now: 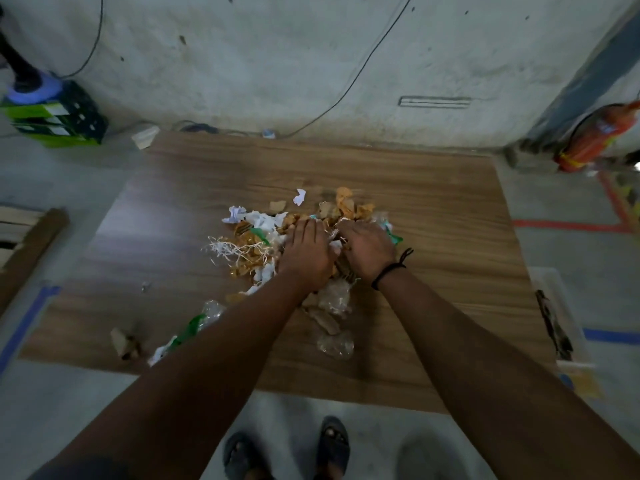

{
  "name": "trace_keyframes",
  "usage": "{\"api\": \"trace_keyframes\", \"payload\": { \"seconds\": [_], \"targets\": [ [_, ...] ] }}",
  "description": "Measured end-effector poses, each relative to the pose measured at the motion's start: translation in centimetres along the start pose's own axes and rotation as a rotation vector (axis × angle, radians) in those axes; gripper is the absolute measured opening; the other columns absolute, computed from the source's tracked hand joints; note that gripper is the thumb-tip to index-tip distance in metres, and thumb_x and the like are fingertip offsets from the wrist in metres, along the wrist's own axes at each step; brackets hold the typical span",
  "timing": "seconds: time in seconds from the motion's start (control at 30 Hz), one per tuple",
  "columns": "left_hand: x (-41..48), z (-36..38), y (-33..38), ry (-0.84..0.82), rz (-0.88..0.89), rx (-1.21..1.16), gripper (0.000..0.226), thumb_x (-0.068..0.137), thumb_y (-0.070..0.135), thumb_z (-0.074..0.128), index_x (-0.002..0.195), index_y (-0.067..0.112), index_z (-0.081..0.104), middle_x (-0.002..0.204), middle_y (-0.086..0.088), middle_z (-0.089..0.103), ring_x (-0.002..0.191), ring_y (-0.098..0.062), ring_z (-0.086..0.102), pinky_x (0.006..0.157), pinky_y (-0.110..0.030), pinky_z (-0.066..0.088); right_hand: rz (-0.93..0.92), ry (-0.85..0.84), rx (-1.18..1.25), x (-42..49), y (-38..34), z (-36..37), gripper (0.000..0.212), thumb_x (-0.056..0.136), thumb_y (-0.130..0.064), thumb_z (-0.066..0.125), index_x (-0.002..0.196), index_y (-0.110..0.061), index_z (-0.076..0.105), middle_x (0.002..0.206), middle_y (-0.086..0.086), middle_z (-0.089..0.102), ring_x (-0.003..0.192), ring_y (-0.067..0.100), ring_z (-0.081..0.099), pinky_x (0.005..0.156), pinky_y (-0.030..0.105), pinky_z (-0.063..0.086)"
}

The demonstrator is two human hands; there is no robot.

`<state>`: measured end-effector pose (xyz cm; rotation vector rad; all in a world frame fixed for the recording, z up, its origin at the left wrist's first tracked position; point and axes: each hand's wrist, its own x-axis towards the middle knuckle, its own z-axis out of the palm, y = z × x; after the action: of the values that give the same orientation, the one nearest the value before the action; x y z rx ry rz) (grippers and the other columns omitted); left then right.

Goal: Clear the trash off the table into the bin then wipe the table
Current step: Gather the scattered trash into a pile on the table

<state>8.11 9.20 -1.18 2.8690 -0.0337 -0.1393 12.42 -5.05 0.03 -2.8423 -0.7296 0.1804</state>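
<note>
Right now 2 hands work the trash pile [256,244] at the centre of the wooden surface [433,202]. The left hand [306,252] lies palm down on the scraps; through the blur I cannot tell whether its grip has closed. The right hand [367,251], just beside it at 3 o'clock, seems to curl its fingers into the pile, its grip holding scraps. Loose bits lie apart: a cardboard lump [124,341] and green wrapper [185,334] at 7 o'clock, clear plastic [336,344] at 6 o'clock.
</note>
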Motion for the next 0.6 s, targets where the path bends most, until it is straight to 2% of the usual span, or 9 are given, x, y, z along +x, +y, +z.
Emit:
{"api": "trace_keyframes", "payload": {
  "seconds": [0.13,0.27,0.37,0.47,0.53,0.6],
  "targets": [
    [-0.3,-0.5,0.5,0.015,-0.006,-0.018,0.069,0.099,0.049,0.018,0.15,0.003,0.008,0.158,-0.018,0.009,0.147,-0.029,-0.001,0.118,-0.046,-0.002,-0.003,-0.044,-0.026,-0.3,0.0,-0.5,0.052,0.094,-0.027,0.048,0.144,-0.017,0.038,0.152,0.004,0.038,0.138,0.026,0.035,0.113,0.039,0.023],
    [-0.8,-2.1,0.9,0.093,0.031,-0.044,0.064,0.1,0.043,0.021,0.15,0.005,0.009,0.159,-0.014,0.011,0.147,-0.024,0.002,0.119,-0.042,-0.002,0.024,-0.093,-0.033,-0.6,-0.5,-2.8,0.064,0.091,-0.03,0.053,0.149,-0.02,0.027,0.157,0.0,0.027,0.143,0.025,0.024,0.117,0.045,0.02],
    [-1.8,-4.1,0.7,0.202,0.069,-0.104,0.056,0.101,0.036,0.028,0.148,0.006,0.021,0.156,-0.012,0.024,0.146,-0.023,0.013,0.119,-0.04,0.002,0.016,-0.047,0.023,-0.4,-1.5,-4.2,0.063,0.09,-0.033,0.052,0.147,-0.021,0.03,0.156,0.001,0.03,0.143,0.025,0.026,0.116,0.047,0.023],
    [-3.6,-6.8,-0.3,0.354,0.069,-0.179,0.047,0.097,0.026,0.039,0.139,0.004,0.04,0.143,-0.017,0.044,0.136,-0.03,0.034,0.117,-0.044,0.016,-0.046,0.053,0.117,-0.1,-4.0,-6.1,0.063,0.088,-0.045,0.046,0.145,-0.02,0.037,0.151,0.005,0.039,0.14,0.028,0.034,0.113,0.047,0.029],
    [-4.9,-8.5,-1.8,0.432,0.073,-0.211,0.042,0.094,0.023,0.044,0.131,0.003,0.049,0.133,-0.018,0.053,0.128,-0.033,0.044,0.112,-0.05,0.026,-0.081,0.092,0.156,0.2,-6.1,-7.2,0.062,0.091,-0.041,0.054,0.145,-0.015,0.037,0.151,0.008,0.04,0.14,0.029,0.033,0.114,0.043,0.027],
    [-6.2,-9.9,-3.7,0.467,0.05,-0.218,0.04,0.093,0.024,0.043,0.127,0.004,0.053,0.13,-0.016,0.056,0.126,-0.032,0.046,0.112,-0.049,0.027,-0.124,0.111,0.173,0.2,-8.6,-7.8,0.063,0.093,-0.04,0.055,0.146,-0.013,0.036,0.152,0.009,0.037,0.142,0.028,0.03,0.115,0.041,0.025]
  ]
}}
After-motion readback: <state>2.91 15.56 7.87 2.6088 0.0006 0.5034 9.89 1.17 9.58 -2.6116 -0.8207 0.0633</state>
